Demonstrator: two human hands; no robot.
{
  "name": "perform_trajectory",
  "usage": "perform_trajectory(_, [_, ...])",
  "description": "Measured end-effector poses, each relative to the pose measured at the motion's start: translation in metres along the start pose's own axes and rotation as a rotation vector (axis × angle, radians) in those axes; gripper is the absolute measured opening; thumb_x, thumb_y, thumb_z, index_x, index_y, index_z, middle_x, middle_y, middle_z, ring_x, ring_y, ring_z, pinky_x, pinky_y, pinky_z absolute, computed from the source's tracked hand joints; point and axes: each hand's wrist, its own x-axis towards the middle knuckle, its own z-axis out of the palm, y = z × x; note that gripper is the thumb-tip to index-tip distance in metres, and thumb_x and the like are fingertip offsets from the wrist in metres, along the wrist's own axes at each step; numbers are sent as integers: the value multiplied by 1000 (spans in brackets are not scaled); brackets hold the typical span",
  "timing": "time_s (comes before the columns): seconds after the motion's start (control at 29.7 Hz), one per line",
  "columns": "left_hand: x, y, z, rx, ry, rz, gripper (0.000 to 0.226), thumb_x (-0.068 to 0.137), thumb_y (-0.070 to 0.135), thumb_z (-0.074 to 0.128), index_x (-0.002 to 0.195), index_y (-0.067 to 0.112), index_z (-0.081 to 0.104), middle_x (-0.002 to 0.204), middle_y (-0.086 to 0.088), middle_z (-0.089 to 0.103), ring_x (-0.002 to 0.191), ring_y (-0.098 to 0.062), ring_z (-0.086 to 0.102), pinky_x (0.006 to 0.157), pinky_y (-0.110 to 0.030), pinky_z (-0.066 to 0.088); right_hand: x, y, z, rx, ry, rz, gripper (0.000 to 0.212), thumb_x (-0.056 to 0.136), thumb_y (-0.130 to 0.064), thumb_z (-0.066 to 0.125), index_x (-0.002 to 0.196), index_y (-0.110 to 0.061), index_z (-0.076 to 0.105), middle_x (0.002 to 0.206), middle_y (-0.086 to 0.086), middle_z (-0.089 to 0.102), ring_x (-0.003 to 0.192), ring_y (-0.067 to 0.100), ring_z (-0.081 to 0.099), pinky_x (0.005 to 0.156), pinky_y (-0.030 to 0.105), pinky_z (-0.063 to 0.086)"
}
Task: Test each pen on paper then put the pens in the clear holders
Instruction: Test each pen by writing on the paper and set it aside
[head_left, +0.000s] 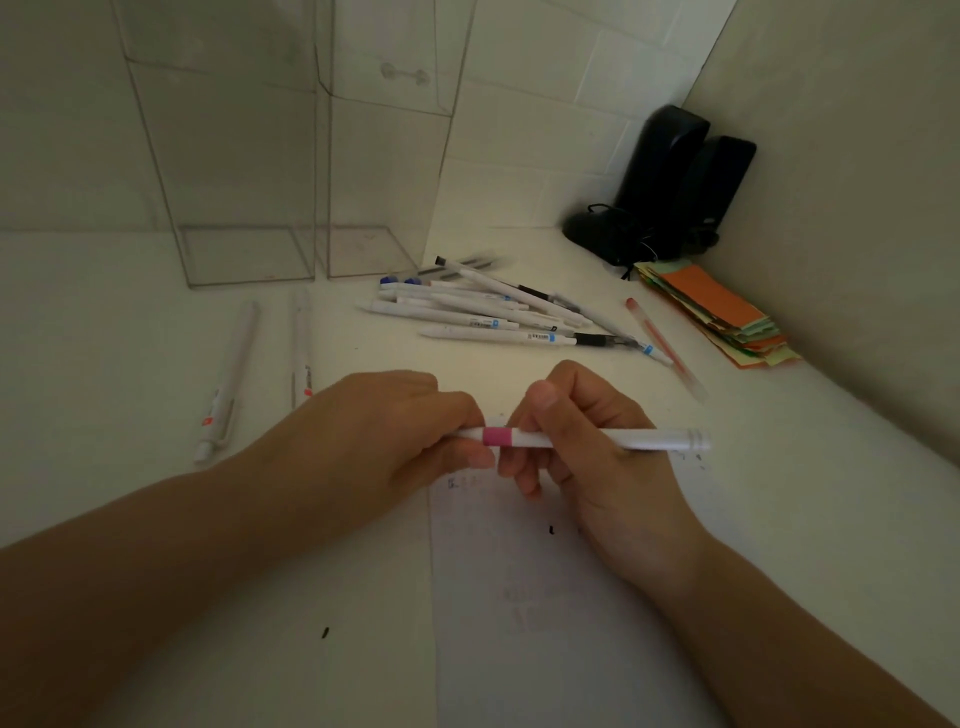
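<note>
A white pen with a pink band (644, 439) lies level between both hands, above the sheet of paper (550, 613). My left hand (395, 431) grips its left end, which the fingers hide. My right hand (576, 436) grips the barrel just right of the pink band. Two tall clear holders (244, 254) (363, 249) stand at the back, with nothing inside. A heap of several white pens (478, 314) lies to the right of the holders. Two more white pens (228, 379) (301, 348) lie apart on the left.
A translucent orange pen (665, 343) lies right of the heap. A stack of coloured paper slips (717, 312) sits by the right wall. Black speakers and a dark corded object (670, 176) fill the back corner. Walls close in behind and on the right.
</note>
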Motion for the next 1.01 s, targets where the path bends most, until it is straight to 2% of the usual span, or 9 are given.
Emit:
perform_trajectory(0.13, [0,5,-2,-75,10,-32,46,91,52,29,81,19,60,59,14,39,60,-7,41,55,-16,32,-1,-2,-1,45,-4,-1,23,82,-34,51,66,-18,53,60,3,63,50,16,53,48,23,44])
perform_trajectory(0.2, [0,8,0,-182,16,-100,36,86,55,38,79,26,57,58,15,48,63,-6,48,58,-13,36,-1,-3,-1,81,-16,9,24,83,-33,51,66,-17,54,61,4,63,51,16,53,48,23,44])
perform_trajectory(0.27, [-1,12,1,-308,-17,-213,21,77,53,48,79,33,55,66,12,58,70,-5,55,61,-11,39,0,-3,0,132,-8,46,26,84,-33,52,65,-15,55,59,5,61,49,15,51,47,21,43])
perform_trajectory(0.44, [-1,18,8,-329,-249,-276,48,65,52,72,98,43,39,97,24,52,95,5,46,73,-3,34,2,-5,-4,51,98,129,33,81,-36,57,58,-13,51,46,0,53,39,11,40,40,18,34])
perform_trajectory(0.61, [-2,17,6,-245,-318,-293,50,65,56,68,99,48,33,95,29,41,94,9,41,72,-4,32,0,-35,-24,-32,22,184,24,73,-31,62,64,-9,56,51,3,58,43,14,45,39,20,37])
perform_trajectory(0.74, [2,20,2,-136,-347,-253,51,56,72,58,98,54,35,95,32,41,97,13,38,76,-6,33,-26,-66,-55,-100,-48,228,15,80,-24,64,78,-10,67,73,12,69,59,19,59,52,23,48])
perform_trajectory(0.84, [15,43,1,-134,-331,-184,57,52,86,42,102,59,34,104,34,44,99,11,42,79,-14,36,-77,-87,-81,-143,14,174,16,82,-22,57,82,-18,72,81,11,72,67,21,63,56,25,49])
perform_trajectory(0.91, [28,79,5,-207,-311,-92,54,58,83,40,106,56,37,110,36,42,104,10,41,80,-11,35,-125,-100,-95,-202,105,118,12,79,-25,60,81,-21,72,77,7,71,64,19,62,56,24,49])
perform_trajectory(1.01, [50,151,21,-327,-334,122,45,70,67,42,111,51,39,115,39,37,109,9,39,86,-4,30,-209,-115,-115,-298,321,82,6,71,-29,62,69,-23,65,58,-2,62,51,12,52,51,18,45])
